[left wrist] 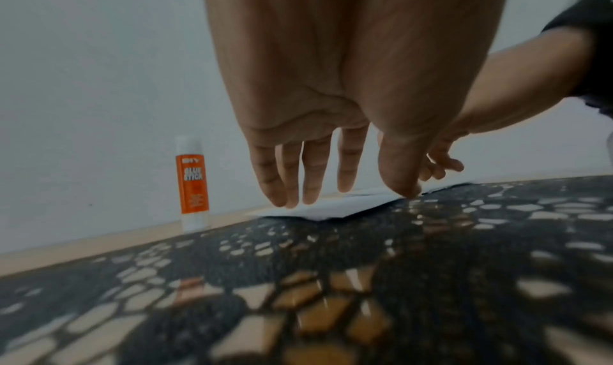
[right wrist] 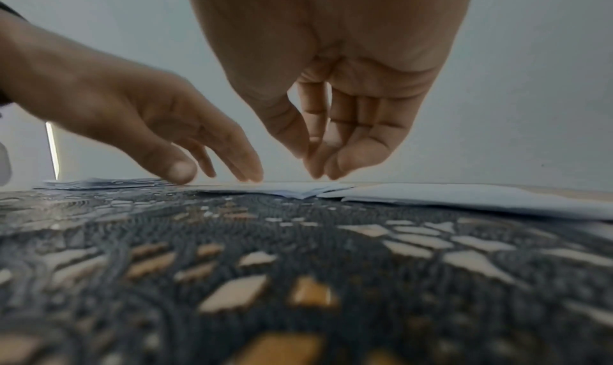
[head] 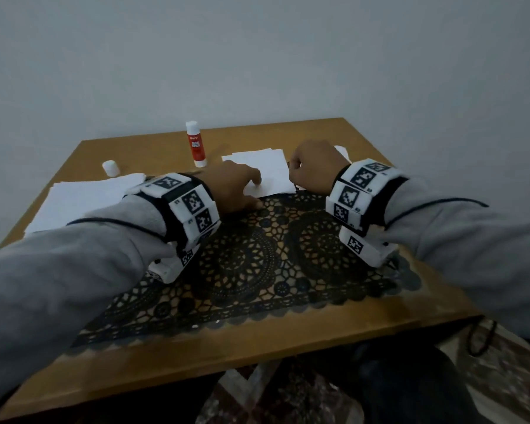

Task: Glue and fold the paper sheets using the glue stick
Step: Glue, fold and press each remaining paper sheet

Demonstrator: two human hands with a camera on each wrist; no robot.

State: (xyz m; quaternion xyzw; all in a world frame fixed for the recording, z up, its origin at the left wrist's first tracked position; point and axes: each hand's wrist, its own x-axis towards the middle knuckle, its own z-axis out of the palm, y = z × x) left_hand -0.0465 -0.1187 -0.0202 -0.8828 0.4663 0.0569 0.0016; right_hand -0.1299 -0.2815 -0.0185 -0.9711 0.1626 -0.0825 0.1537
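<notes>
Far left on the wooden surface (head: 325,130): a loose stack of white paper sheets (head: 83,197), lying flat, its near edge beside the black lace mat (head: 257,264). Just behind the stack, a small white cap (head: 110,167), standing apart from its tube. Right of the cap, an uncapped glue stick (head: 196,144) with an orange label, upright, white tip showing, near the back edge and well clear of both hands.

At centre, a folded white sheet (head: 270,172) lying partly on the far rim of the mat and partly on bare wood. Left hand (head: 236,188) palm down over the sheet's left part; fingers (left wrist: 311,176) straight and slightly spread, tips touching the paper, thumb tip at the sheet's near edge where paper meets lace. Nothing curled round or gripped there.

Right hand (head: 314,166) at the sheet's right edge, knuckles up. From the right wrist view, fingers (right wrist: 351,148) bunched close together and bent downward, thumb drawn in against the forefinger, tips at the paper's top surface; cannot tell whether a paper edge is pinched between them.

Further right, more white paper (right wrist: 464,195) flat beside the sheet, mostly hidden behind the right hand from the head view. Grey sleeves and marker-patterned wristbands on both forearms.
</notes>
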